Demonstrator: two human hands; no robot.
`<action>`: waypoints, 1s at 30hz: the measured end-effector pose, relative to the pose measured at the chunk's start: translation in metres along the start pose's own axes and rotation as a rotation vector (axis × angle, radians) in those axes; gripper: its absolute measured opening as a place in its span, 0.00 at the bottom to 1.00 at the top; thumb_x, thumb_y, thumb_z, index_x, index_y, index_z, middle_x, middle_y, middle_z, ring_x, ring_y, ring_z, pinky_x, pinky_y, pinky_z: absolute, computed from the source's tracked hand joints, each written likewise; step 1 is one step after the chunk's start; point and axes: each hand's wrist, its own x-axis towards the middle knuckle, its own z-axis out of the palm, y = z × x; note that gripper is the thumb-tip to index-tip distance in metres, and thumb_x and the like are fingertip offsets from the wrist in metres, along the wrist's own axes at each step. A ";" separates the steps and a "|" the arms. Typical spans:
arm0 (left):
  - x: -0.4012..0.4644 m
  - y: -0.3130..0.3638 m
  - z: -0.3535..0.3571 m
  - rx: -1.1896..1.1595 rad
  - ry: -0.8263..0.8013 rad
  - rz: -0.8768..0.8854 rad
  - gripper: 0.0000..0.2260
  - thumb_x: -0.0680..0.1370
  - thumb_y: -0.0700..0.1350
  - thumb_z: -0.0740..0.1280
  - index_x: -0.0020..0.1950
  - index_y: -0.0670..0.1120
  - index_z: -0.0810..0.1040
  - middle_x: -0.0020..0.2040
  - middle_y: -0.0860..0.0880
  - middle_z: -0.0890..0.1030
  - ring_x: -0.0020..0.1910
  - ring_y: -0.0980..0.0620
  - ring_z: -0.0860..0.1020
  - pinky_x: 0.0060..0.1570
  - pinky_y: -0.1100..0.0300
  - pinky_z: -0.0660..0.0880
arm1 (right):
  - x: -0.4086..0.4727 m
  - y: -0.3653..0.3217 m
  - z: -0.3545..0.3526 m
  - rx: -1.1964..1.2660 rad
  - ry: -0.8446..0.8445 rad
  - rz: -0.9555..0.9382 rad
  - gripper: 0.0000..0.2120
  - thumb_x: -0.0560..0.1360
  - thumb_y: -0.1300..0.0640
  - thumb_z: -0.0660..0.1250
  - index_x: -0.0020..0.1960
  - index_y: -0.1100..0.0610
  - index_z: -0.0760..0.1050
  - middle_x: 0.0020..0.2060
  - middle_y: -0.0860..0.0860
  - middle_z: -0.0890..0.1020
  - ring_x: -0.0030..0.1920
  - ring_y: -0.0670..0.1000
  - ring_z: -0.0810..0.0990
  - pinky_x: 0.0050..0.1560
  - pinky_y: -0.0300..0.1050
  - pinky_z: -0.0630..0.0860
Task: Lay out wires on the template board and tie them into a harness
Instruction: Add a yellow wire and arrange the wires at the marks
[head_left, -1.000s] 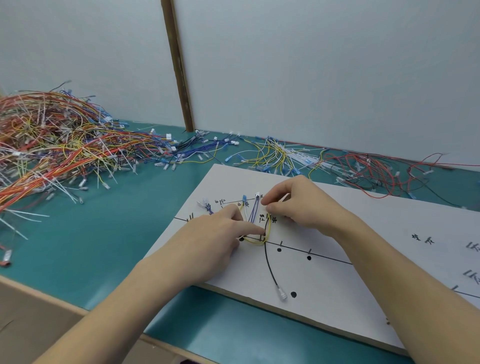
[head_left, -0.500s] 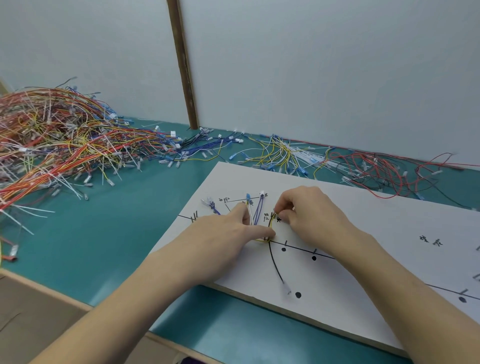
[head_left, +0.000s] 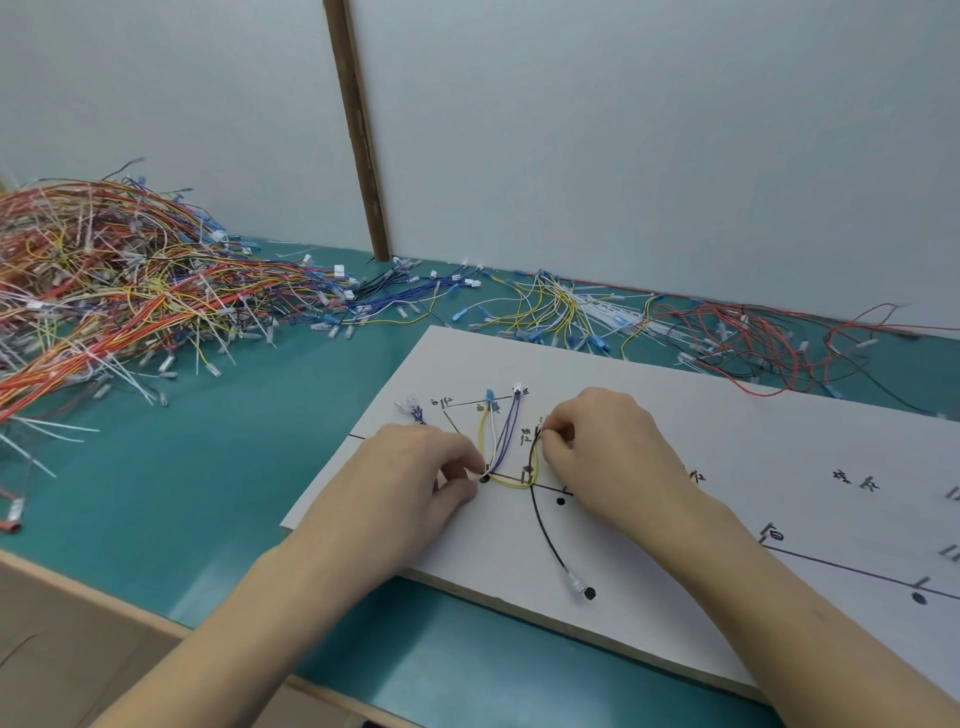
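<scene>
Template board (head_left: 675, 447): white, on the teal bench, right end cut off by the frame. 
Left hand (head_left: 415, 478): fingers curled, pinching the wire bundle (head_left: 501, 441) at the black dot near the board's left end, as a second ago. 
Right hand (head_left: 602, 447): moved slightly down the board since then; fingertips pinch the black wire (head_left: 545, 525) top, though the contact is partly hidden. 
Board lettering: illegible. 
Loose wire heap (head_left: 104, 291): beyond the board's left end.

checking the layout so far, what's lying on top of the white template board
On the template board lie a yellow wire, purple wires and a black wire. Both hands cover where the wires meet.
</scene>
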 end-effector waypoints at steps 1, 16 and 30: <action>-0.002 0.000 0.000 -0.004 0.006 -0.007 0.06 0.80 0.48 0.70 0.53 0.58 0.84 0.42 0.62 0.79 0.42 0.65 0.75 0.42 0.72 0.68 | 0.000 0.001 -0.001 0.029 0.002 0.013 0.11 0.78 0.56 0.63 0.48 0.53 0.85 0.44 0.48 0.83 0.47 0.54 0.79 0.45 0.46 0.75; 0.017 -0.017 -0.048 0.048 -0.164 -0.114 0.07 0.77 0.48 0.73 0.44 0.62 0.84 0.38 0.65 0.82 0.37 0.61 0.79 0.39 0.63 0.74 | 0.003 0.001 -0.002 0.120 0.047 -0.003 0.08 0.79 0.56 0.66 0.51 0.51 0.84 0.47 0.47 0.80 0.48 0.50 0.78 0.46 0.43 0.68; 0.059 -0.071 -0.050 -0.565 -0.119 -0.117 0.09 0.74 0.32 0.76 0.48 0.45 0.89 0.46 0.47 0.88 0.47 0.50 0.86 0.52 0.59 0.82 | -0.007 -0.037 0.015 0.164 0.000 -0.304 0.12 0.81 0.57 0.64 0.60 0.48 0.83 0.50 0.44 0.82 0.54 0.49 0.73 0.54 0.41 0.68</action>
